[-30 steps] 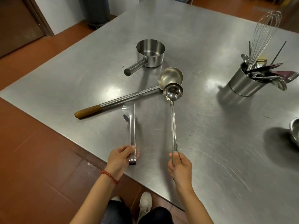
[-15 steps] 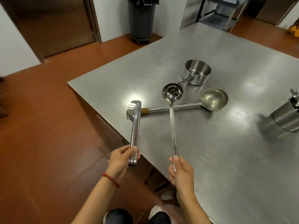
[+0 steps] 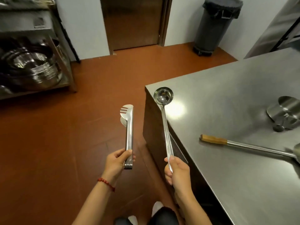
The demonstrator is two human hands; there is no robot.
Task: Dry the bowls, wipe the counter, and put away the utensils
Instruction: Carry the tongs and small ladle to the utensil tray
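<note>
My left hand [image 3: 117, 161] grips the hinge end of steel tongs [image 3: 128, 130], held out over the red floor with the forked tips pointing away. My right hand [image 3: 177, 169] grips the long handle of a small steel ladle [image 3: 163, 96], whose bowl hovers over the near-left corner of the steel counter [image 3: 227, 111]. On the counter lie a large ladle with a wooden handle [image 3: 214, 139] and a small steel saucepan [image 3: 284, 113] at the right edge.
A metal rack [image 3: 61, 62] with stacked steel bowls [image 3: 30, 65] stands at the left. A brown door [image 3: 131, 21] is straight ahead, and a grey bin [image 3: 214, 25] stands to its right. Red floor lies between the rack and the counter.
The view has swung left, away from the counter toward the rack and door. Both hands keep their hold; the tongs and small ladle have left the counter top and hang over floor and corner.
</note>
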